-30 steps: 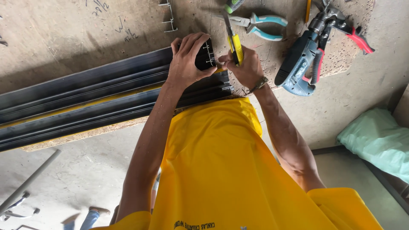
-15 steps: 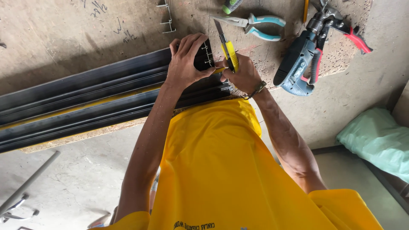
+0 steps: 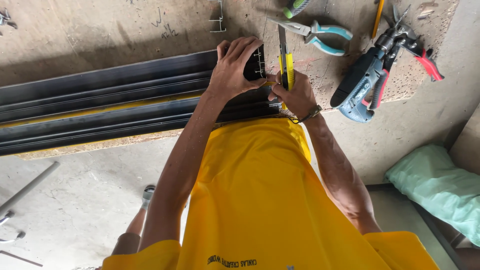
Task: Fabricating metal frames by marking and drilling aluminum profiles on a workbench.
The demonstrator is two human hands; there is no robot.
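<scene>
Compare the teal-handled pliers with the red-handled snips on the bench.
The teal-handled pliers lie alone on the bare board, nose pointing left. The red-handled snips lie slanted, their nose over the blue drill. The pliers' grips are teal, the snips' grip red. Both lie unheld on the bench beyond the person's hands.

A yellow-and-black plastic utility knife (image 3: pixel 286 70) lies against long black ribbed metal profiles (image 3: pixel 115 102) streaked with yellow. Teal-handled steel pliers (image 3: pixel 314 31), red-handled snips (image 3: pixel 417 47) and a blue-grey drill (image 3: pixel 357 87) rest on the speckled beige surface (image 3: pixel 100 35).
</scene>
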